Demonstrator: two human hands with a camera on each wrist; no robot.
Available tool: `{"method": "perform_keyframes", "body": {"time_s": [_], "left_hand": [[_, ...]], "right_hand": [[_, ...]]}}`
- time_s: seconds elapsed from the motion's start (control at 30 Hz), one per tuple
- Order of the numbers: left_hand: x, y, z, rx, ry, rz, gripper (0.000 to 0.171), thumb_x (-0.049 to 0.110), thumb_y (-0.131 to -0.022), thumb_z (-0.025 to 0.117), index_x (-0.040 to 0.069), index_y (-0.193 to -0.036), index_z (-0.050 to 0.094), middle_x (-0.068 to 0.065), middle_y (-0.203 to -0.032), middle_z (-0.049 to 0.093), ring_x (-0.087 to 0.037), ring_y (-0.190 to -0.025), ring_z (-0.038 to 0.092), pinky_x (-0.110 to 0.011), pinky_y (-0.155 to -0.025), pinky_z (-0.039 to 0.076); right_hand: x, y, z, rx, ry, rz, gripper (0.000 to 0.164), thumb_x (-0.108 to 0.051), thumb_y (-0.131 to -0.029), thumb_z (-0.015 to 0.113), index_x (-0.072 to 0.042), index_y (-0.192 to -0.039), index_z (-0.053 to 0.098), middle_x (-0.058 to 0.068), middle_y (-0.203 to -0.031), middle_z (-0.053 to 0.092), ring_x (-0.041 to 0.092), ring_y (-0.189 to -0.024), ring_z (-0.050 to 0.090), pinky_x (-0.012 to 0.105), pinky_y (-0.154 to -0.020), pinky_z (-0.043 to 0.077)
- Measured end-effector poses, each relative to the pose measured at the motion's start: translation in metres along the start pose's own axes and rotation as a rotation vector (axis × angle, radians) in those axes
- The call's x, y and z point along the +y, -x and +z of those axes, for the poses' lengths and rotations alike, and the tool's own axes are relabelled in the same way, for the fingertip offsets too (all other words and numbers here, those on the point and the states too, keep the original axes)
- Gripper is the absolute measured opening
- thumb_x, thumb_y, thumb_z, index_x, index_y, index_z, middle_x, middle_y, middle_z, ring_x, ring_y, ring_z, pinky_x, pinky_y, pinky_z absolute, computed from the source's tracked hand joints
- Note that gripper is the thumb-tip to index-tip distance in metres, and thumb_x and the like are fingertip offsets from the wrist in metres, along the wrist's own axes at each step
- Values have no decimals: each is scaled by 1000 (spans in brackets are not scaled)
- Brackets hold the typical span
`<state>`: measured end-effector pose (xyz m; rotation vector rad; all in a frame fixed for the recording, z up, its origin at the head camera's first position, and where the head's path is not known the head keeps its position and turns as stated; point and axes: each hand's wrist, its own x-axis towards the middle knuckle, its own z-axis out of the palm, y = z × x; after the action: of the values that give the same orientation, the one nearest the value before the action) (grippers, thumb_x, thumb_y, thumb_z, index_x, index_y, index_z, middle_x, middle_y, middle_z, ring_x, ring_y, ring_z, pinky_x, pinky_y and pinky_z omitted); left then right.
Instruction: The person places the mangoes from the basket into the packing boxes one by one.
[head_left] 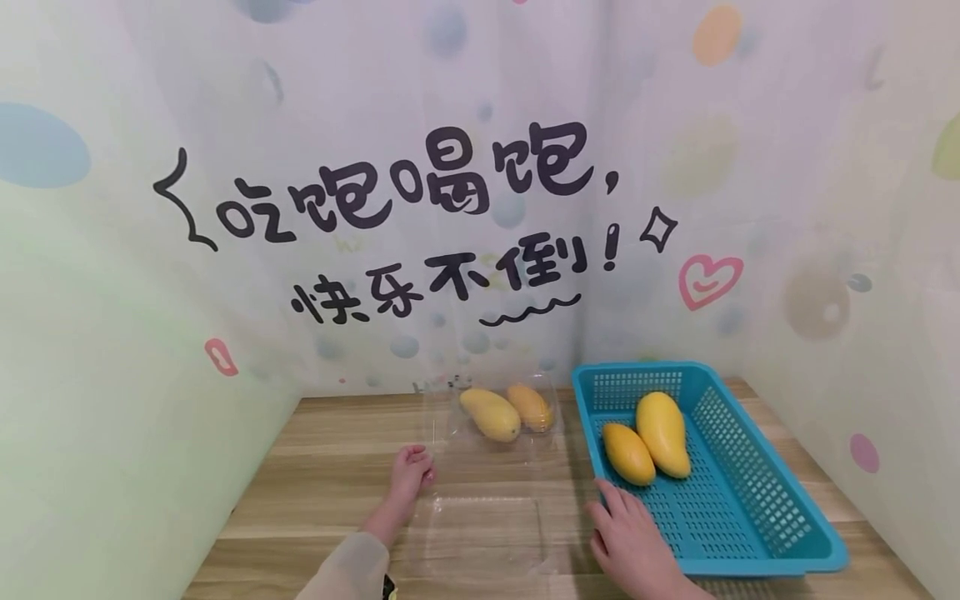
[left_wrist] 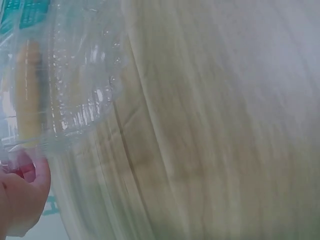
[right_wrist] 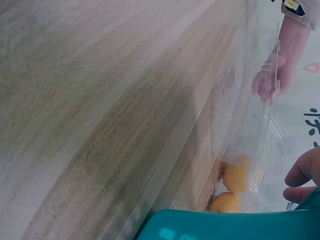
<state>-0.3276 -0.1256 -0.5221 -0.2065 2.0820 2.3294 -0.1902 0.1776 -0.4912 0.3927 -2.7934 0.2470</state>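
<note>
A clear plastic clamshell box (head_left: 487, 533) lies with its lid spread out on the wooden table. Two yellow mangoes (head_left: 491, 415) rest in its far half. My left hand (head_left: 411, 473) is at the box's left side; in the left wrist view its curled fingers and thumb pinch the plastic edge. To the right stands a blue perforated basket (head_left: 813, 500), with two more mangoes (head_left: 663, 433) inside. My right hand (head_left: 633, 537) hovers over the basket's near left rim, fingers loosely bent, holding nothing. Its fingertips (right_wrist: 300, 172) show just above the rim in the right wrist view.
A printed curtain (head_left: 480, 250) with black lettering rises behind the wooden table (head_left: 322, 467) and closes in both sides. The basket's left wall stands close to the box's right side, with a narrow strip of table between them.
</note>
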Motion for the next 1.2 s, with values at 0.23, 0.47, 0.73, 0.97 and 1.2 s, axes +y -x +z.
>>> {"method": "perform_keyframes", "body": {"time_s": [0.23,0.47,0.73,0.97,1.2], "left_hand": [[1,5,11,33,20,-7,34,-4,-88,48,-12,-119,36,-9,-88,49,-7,-61,48,-19,-56,45],[-3,4,19,64,26,1,34,-4,-87,49,-11,-118,38,-8,-83,50,-8,-61,46,-17,-54,42],[-2,6,19,71,-12,14,36,-6,-85,48,-10,-119,38,-7,-87,48,-9,-64,46,-16,-52,39],[3,12,12,39,-121,42,40,-7,-82,49,-10,-121,38,-6,-88,50,-10,-63,47,-17,-51,39],[5,24,-7,-83,-318,19,45,5,-83,56,-10,-121,38,-13,-96,53,-13,-67,49,-25,-55,42]], "right_hand": [[0,0,0,12,-11,-2,17,-13,-76,66,-13,-90,58,18,-124,49,33,-105,50,50,-88,42],[-1,-1,-1,21,-19,-8,16,-12,-77,66,-14,-90,57,17,-124,49,32,-106,50,49,-88,42],[-2,-4,-5,-24,-70,16,17,-14,-79,65,-13,-95,59,19,-126,48,34,-108,50,52,-88,42],[0,-8,-18,-28,-147,3,23,-21,-81,67,-9,-100,61,19,-121,52,35,-108,50,50,-86,44],[22,-27,-50,-142,-195,24,26,-21,-84,64,-7,-105,61,17,-115,55,35,-101,54,49,-80,46]]}}
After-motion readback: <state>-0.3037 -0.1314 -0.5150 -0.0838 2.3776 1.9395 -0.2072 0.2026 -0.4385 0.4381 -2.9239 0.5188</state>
